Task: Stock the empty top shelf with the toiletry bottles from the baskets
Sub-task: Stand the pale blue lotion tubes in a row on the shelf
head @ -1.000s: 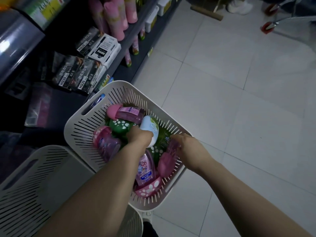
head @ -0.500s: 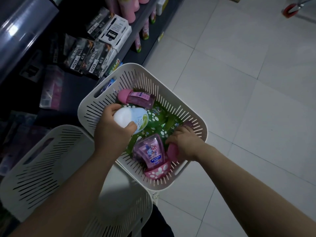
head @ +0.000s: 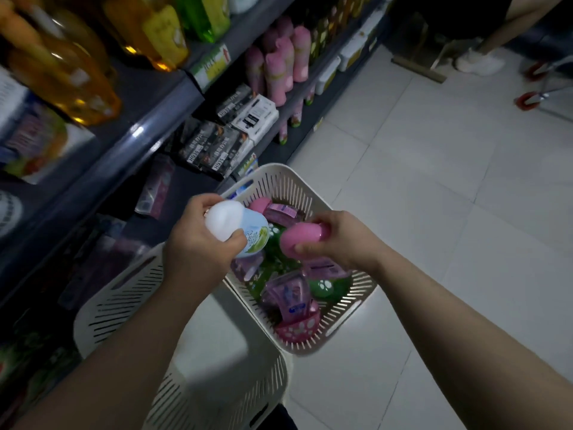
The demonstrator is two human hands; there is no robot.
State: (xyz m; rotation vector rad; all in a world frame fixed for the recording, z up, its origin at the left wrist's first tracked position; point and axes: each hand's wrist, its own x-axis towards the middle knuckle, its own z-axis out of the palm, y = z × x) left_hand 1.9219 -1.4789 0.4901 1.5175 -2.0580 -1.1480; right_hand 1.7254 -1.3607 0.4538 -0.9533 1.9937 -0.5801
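I see a left arm [head: 130,352] and a right arm [head: 449,321], both bare all the way to the edge of my view. The left hand [head: 198,243] and the right hand [head: 338,240] are bare too. Low down a bit of dark cloth [head: 276,417] shows; I cannot tell what it is.

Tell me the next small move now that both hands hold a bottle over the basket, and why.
Probably raise both bottles and turn toward the shelves on the left. The left hand grips the white-capped bottle, the right hand the pink-capped bottle, both over the basket, and no empty shelf is in view yet.
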